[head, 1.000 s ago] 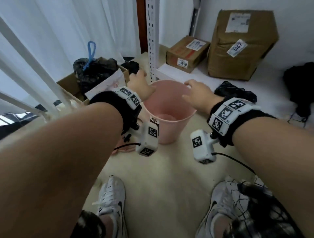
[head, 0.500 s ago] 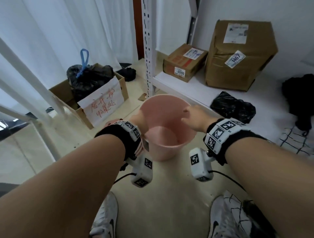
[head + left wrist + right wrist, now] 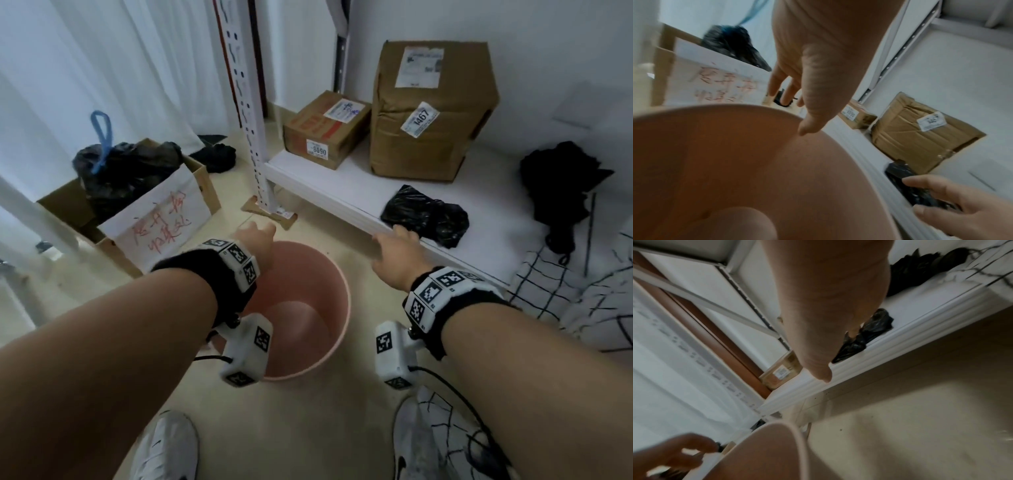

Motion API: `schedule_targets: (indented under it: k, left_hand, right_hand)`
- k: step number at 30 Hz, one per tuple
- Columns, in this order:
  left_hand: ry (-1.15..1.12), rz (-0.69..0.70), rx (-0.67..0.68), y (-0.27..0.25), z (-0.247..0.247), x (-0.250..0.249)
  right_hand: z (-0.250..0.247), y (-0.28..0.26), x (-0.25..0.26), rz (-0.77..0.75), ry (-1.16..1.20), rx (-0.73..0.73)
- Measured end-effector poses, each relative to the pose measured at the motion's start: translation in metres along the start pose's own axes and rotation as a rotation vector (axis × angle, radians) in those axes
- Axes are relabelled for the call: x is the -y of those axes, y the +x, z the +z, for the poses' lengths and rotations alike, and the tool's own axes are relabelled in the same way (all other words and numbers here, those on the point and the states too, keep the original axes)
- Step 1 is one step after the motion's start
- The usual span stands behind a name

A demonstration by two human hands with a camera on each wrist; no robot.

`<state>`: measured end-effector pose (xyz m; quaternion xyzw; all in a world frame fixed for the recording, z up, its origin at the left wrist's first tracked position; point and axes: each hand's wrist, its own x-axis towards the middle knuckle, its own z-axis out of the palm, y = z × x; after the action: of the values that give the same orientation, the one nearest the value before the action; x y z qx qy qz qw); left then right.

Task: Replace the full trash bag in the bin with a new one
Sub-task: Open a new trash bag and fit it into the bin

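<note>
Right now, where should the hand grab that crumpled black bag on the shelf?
Probably pinch the near crumpled edge of the black bag, coming from the front over the shelf lip. It lies flat and loose, with raised folds there, just ahead of the right hand.

White shelf (image 3: 346,186) bears two boxes (image 3: 431,109), crumpled black bag (image 3: 426,216); floor (image 3: 308,428) bears bin (image 3: 308,308).

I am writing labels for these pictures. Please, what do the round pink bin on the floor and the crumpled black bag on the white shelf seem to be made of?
Round pink bin: probably moulded plastic, matte; the wall is smooth and evenly coloured, with a thin rolled rim.
Crumpled black bag: likely thin plastic film, glossy; it shows sharp creases with bright highlights.
</note>
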<state>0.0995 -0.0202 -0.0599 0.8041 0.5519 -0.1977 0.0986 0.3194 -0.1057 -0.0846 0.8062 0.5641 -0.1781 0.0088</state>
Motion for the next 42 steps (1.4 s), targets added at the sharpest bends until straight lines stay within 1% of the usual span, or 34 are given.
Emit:
schedule_targets:
  k: [3,5,7,9,12,16,18,20,22,25,27,29,31,32,33,34,36,37,38,40,41,42]
  left_hand:
    - [-0.074,0.136,-0.148,0.026,-0.018,-0.041]
    - [-0.186,0.21,-0.228,0.037,-0.027,-0.061]
    - [-0.28,0.28,-0.261,0.046,-0.031,-0.076]
    - [-0.339,0.324,-0.282,0.054,-0.032,-0.085]
    - [-0.409,0.335,-0.276,0.061,-0.029,-0.089]
    - [-0.389,0.374,-0.253,0.059,-0.019,-0.079]
    - [-0.357,0.392,-0.222,0.056,-0.016,-0.07]
    - [-0.336,0.371,-0.212,0.049,-0.018,-0.056]
    - [-0.377,0.339,-0.245,0.038,-0.024,-0.043]
    - [-0.526,0.292,-0.295,0.015,-0.039,-0.022]
    - [-0.665,0.323,-0.315,-0.002,-0.05,-0.01]
    - [-0.808,0.397,-0.31,-0.027,-0.065,0.0]
    - [-0.936,0.464,-0.278,-0.048,-0.083,0.005]
    - [-1.012,0.488,-0.248,-0.057,-0.091,0.005]
    - [-1.065,0.501,-0.249,-0.069,-0.1,0.01]
    - [-1.097,0.507,-0.281,-0.079,-0.109,0.014]
    - [-1.152,0.475,-0.342,-0.09,-0.119,0.023]
    - [-1.175,0.451,-0.36,-0.096,-0.121,0.029]
    - [-1.198,0.429,-0.372,-0.1,-0.12,0.034]
    - [-1.285,0.401,-0.37,-0.103,-0.114,0.043]
    - [-1.318,0.389,-0.362,-0.105,-0.111,0.047]
    - [-1.312,0.381,-0.352,-0.106,-0.109,0.05]
  right_hand:
    - [-0.011,0.004,-0.033,0.053,-0.073,-0.061]
    - [-0.016,0.01,-0.048,0.082,-0.06,-0.036]
    - [-0.017,0.017,-0.059,0.108,-0.021,0.028]
    - [-0.014,0.023,-0.065,0.107,0.003,0.068]
    - [-0.008,0.032,-0.07,0.086,0.023,0.107]
    - [0.006,0.045,-0.071,0.078,-0.032,0.187]
    - [0.01,0.047,-0.068,0.072,-0.02,0.149]
    - [0.003,0.045,-0.057,0.053,0.036,0.015]
    - [-0.015,0.037,-0.041,0.021,0.08,-0.128]
    - [-0.051,0.018,-0.006,-0.117,0.198,-0.352]
    - [-0.077,0.0,0.027,-0.234,0.342,-0.452]
    - [-0.104,-0.021,0.063,-0.369,0.47,-0.471]
    - [-0.128,-0.038,0.095,-0.492,0.542,-0.469]
    - [-0.137,-0.043,0.106,-0.525,0.565,-0.469]
    - [-0.146,-0.051,0.119,-0.545,0.59,-0.475]
    - [-0.153,-0.057,0.13,-0.546,0.63,-0.494]
    - [-0.161,-0.066,0.143,-0.512,0.759,-0.546]
    - [-0.163,-0.07,0.147,-0.498,0.822,-0.525]
    - [-0.162,-0.074,0.15,-0.481,0.868,-0.468]
    - [-0.153,-0.076,0.149,-0.43,0.867,-0.352]
    - [-0.146,-0.073,0.148,-0.416,0.841,-0.332]
    - [-0.138,-0.072,0.145,-0.408,0.818,-0.349]
